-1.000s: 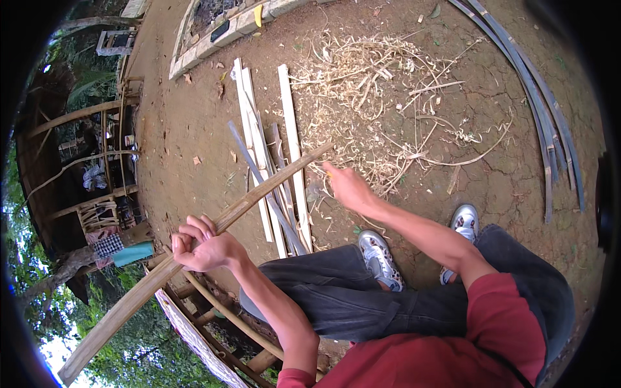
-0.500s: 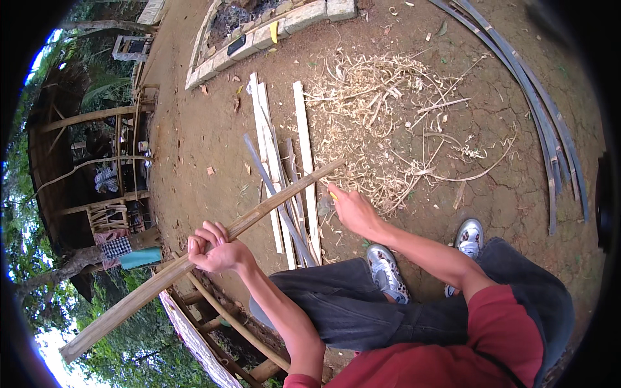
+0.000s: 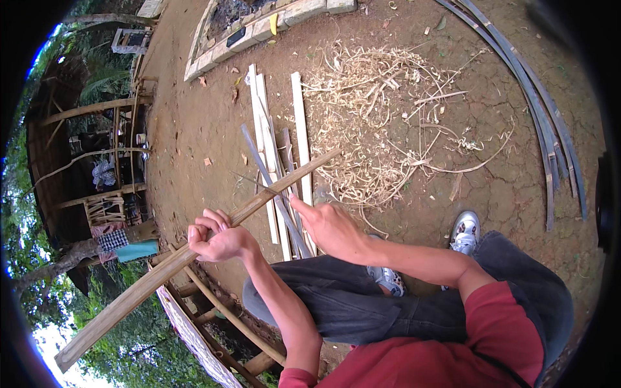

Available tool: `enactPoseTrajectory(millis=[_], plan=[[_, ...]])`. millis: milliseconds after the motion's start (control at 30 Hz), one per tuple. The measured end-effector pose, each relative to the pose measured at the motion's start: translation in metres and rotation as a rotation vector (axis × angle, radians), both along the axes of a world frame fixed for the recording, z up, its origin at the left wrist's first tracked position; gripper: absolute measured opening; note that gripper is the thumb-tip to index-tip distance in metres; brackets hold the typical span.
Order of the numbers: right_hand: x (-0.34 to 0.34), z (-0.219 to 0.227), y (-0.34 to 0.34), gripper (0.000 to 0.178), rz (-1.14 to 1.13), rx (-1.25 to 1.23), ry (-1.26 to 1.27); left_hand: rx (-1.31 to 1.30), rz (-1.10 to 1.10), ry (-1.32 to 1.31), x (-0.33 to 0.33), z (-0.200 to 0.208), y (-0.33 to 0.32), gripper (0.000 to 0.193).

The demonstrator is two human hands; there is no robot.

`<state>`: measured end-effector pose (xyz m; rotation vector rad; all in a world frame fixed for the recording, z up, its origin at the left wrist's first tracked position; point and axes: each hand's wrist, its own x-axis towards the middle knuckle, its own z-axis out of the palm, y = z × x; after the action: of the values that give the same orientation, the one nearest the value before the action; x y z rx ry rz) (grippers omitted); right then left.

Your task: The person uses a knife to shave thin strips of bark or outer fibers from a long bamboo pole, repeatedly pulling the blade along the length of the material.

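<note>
- Brown ground spreads below, an open-sided shelter along its left edge.
- Left hand, wrist bent, curls its fingers around a wooden pole slanting up to the right above the ground.
- Right hand is closed on a knife, handle hidden; its thin blade crosses the pole.
- Pale slats lie under the pole's tip, shavings just beside.
- Cracked earth stretches rightward to long dark strips near the ground's right edge.
</note>
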<state>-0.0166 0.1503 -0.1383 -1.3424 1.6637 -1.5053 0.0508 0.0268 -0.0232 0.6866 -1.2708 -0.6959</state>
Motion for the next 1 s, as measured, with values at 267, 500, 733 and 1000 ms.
enactPoseTrajectory(millis=[267, 500, 733, 1000], plan=[[-0.003, -0.023, -0.003, 0.043, 0.054, 0.101, -0.017, -0.029, 0.035, 0.008, -0.005, -0.005, 0.001, 0.032], [-0.018, -0.059, -0.010, 0.033, 0.058, 0.238, -0.135, -0.025, 0.036, 0.005, 0.006, -0.003, -0.008, 0.030], [-0.037, -0.124, -0.025, 0.054, -0.027, 0.360, -0.213, 0.001, -0.004, 0.008, -0.005, 0.000, -0.001, 0.031], [-0.027, -0.096, -0.027, 0.057, 0.013, 0.371, -0.128, -0.022, -0.055, -0.037, 0.000, -0.002, -0.003, 0.033]])
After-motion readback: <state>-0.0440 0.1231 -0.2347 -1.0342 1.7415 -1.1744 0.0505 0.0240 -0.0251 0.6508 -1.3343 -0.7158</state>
